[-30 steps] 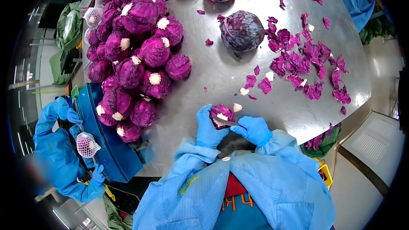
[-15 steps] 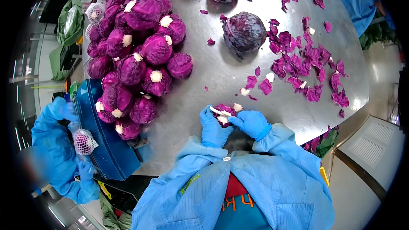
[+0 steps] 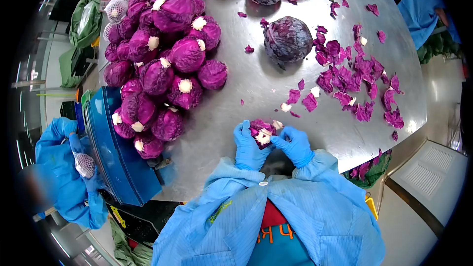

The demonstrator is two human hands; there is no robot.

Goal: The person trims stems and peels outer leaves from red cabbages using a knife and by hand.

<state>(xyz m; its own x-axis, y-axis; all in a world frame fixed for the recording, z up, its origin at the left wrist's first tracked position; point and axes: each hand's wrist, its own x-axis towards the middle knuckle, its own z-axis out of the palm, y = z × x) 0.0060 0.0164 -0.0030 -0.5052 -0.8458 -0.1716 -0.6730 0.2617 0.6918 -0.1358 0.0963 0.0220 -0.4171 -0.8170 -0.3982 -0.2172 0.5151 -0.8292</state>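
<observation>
Knife [image 3: 272, 134] has been turned, gripped by right hand [image 3: 295, 147]; cabbage [image 3: 257, 128] is clasped by left hand [image 3: 249, 151] near edge of table [image 3: 209, 123], bare alongside.

Vegetable-packing workroom, by the look of it. Broad sheet-metal table [image 3: 217, 118]: heap of trimmed red cabbages [image 3: 188, 55] at left, darker whole heads [image 3: 288, 42] and torn leaves [image 3: 343, 80] across from it. White mesh sleeves [image 3: 116, 10] along the heap's outer edge. Co-worker [image 3: 64, 172] in blue workwear, far left, with a netted cabbage [image 3: 84, 165] beside a blue box-like unit [image 3: 120, 150]. Another blue-clad person [image 3: 414, 5], upper right. Wearer's left hand [image 3: 250, 148] and right hand [image 3: 294, 147] gloved, blue smock [image 3: 231, 216] over clothes. Leaf scraps bulge from a green bag [image 3: 377, 175] by the table's edge.
</observation>
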